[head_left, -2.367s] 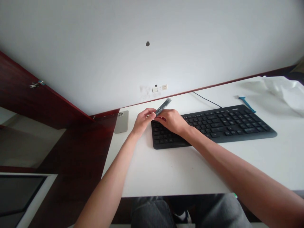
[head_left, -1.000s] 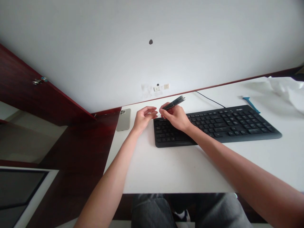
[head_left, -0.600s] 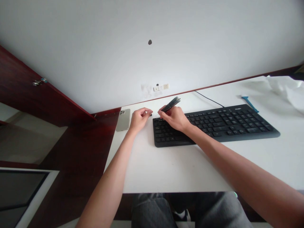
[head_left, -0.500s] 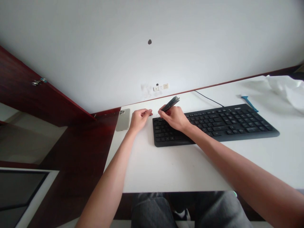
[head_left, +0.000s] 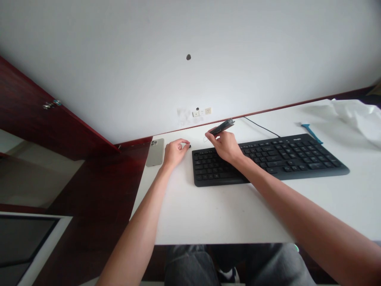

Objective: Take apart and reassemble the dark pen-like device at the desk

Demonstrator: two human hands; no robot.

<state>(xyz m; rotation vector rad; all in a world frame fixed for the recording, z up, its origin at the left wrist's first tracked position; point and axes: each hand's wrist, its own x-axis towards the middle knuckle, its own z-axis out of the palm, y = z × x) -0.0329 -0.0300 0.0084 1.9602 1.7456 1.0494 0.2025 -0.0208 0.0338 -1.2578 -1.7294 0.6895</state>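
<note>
Near the back edge of the white tabletop [head_left: 226,214], L hand [head_left: 175,154] rests palm-down, fingers [head_left: 183,143] curled in and tips bunched at a tiny black bit [head_left: 189,146], just off the top-left corner of the black plastic kbd [head_left: 268,165]. Bit's too small to tell what it is, and can't tell if it's pinched or only touched. R hand [head_left: 225,145] is raised over the kbd's top-left area, wrist angled in from the right, thumb and fingers pinching the low end of a slim dark-grey strip [head_left: 222,127]. Strip's long axis is tilted, running from lower left up to the right, free end pointing at the wall and sticking out past the kbd's top edge. Both forearms come in over the near edge. Beige smartphone [head_left: 155,152] lies back-up at the left edge, thin black cable [head_left: 262,128] runs behind the kbd, small blue plastic strip [head_left: 309,133] lies past its far right end, crumpled white sheet [head_left: 357,123] sits in the back-right corner.
</note>
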